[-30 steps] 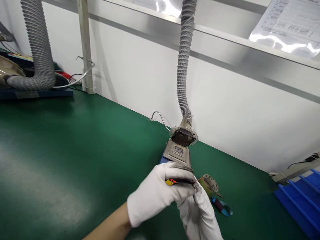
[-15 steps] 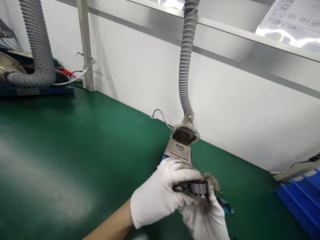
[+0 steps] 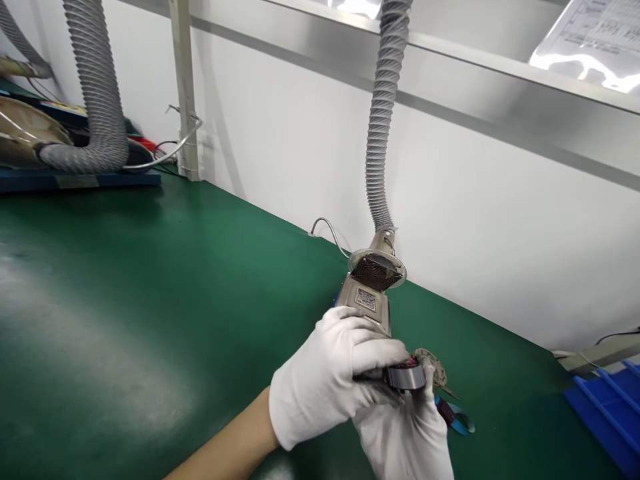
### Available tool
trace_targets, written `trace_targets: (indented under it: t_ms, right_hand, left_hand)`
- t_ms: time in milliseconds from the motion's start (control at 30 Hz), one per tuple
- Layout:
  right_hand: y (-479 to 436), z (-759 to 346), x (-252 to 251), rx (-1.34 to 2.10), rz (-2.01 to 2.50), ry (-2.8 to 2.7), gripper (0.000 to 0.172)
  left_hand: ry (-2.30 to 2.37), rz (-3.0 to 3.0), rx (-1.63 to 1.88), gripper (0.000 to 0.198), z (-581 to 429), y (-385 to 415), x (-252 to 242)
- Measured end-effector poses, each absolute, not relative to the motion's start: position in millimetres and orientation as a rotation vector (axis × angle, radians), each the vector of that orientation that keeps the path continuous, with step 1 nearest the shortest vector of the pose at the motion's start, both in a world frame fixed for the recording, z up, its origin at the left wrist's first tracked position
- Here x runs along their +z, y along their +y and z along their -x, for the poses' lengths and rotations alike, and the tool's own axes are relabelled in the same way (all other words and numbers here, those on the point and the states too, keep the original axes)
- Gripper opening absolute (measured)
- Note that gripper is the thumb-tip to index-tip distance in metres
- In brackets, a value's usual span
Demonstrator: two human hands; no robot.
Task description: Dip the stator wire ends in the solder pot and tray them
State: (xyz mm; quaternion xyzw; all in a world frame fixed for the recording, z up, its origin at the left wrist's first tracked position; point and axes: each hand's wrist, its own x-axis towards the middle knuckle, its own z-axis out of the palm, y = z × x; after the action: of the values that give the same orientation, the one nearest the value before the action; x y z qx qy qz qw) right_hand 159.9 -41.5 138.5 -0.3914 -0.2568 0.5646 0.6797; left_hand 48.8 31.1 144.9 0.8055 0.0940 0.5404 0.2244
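Note:
Both my hands wear white gloves and meet at the lower middle of the head view. My left hand [image 3: 325, 380] is closed over a small grey cylindrical part with red windings [image 3: 406, 376], a little motor by its look. My right hand [image 3: 405, 433] cups the same part from below, fingers curled round it. Just behind my hands stands a metal fume extractor head [image 3: 373, 287] with a round grille, fed by a grey ribbed hose [image 3: 383, 133]. A round spotted disc [image 3: 434, 369] peeks out right of the part.
The bench has a green mat [image 3: 150, 300] and a white back wall. A second ribbed hose [image 3: 95, 100] and a blue tray [image 3: 75, 180] sit at far left. Blue bins [image 3: 610, 420] stand at the right edge. A blue strap [image 3: 457, 419] lies beside my hands.
The grey cylindrical part has come into sight between my hands; a second ago a small yellow and red piece showed there instead. The view has shifted slightly left.

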Motion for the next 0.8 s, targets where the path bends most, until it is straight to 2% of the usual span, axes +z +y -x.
trace_targets:
  t_ms: [200, 367, 500, 633, 800]
  right_hand:
    - [-44, -151, 150, 1.315, 0.908, -0.566, 0.042]
    - [-43, -147, 149, 1.325, 0.904, -0.559, 0.042]
    - [-44, -147, 147, 1.343, 0.902, -0.556, 0.04]
    - [-44, -147, 144, 1.393, 0.902, -0.565, 0.04]
    - [-45, -152, 140, 1.433, 0.901, -0.575, 0.039]
  left_hand:
    - [0.242, -2.314, 1.427, 0.022, -43, 35, 147]
    - [0.208, -2.301, 1.364, 0.016, -39, 38, 146]
    - [0.126, -2.238, 1.305, 0.026, -38, 43, 142]
    - [0.149, -1.861, 1.423, 0.014, -43, 39, 142]
    - [0.36, -1.198, 1.319, 0.013, -38, 31, 146]
